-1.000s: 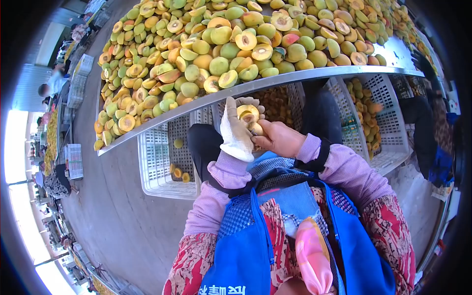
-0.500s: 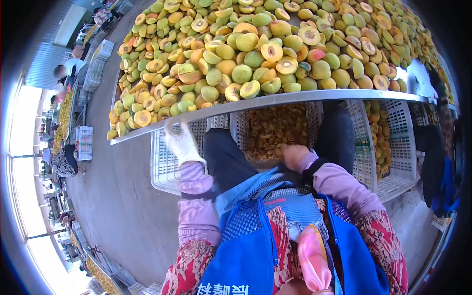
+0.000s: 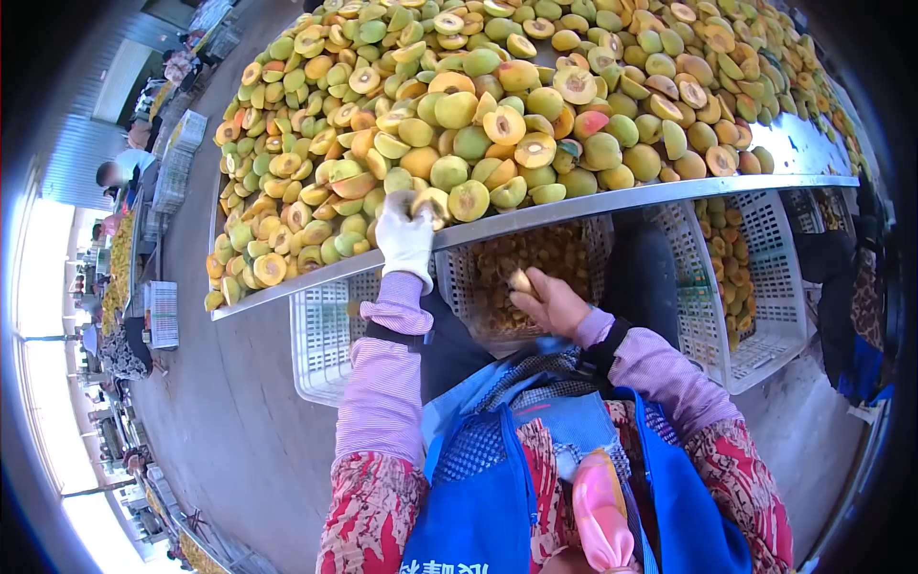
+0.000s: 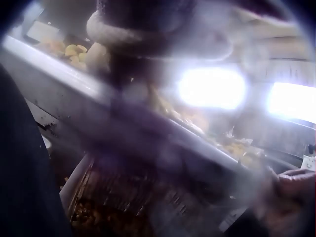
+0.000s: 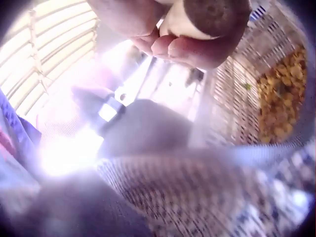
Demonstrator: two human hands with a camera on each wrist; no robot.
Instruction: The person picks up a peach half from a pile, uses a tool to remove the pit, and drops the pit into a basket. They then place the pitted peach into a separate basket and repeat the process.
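My left hand (image 3: 406,239), in a white glove, reaches the front edge of the fruit pile. Its fingers curl round a halved apricot (image 3: 433,207), blurred by motion. More apricot halves (image 3: 469,201), green to orange and some with stones in them, lie right beside it. Bare and lower down, my right hand (image 3: 557,306) is above the crate between the knees. It grips a small tool by its pale, round handle (image 5: 185,22), whose dark end shows in the right wrist view; the tool's working end is hidden.
A metal-edged table (image 3: 535,212) bears the heap. Under it stand a white crate (image 3: 320,335) at left, a middle crate of brownish pieces (image 5: 281,98), and a right crate (image 3: 770,277) beside one with apricots. Other people work along tables at far left; someone sits at right.
Earlier both hands were together at an apricot half over the lap. The left hand went out over the left crate, then up to the pile; the right dipped and rose slightly.
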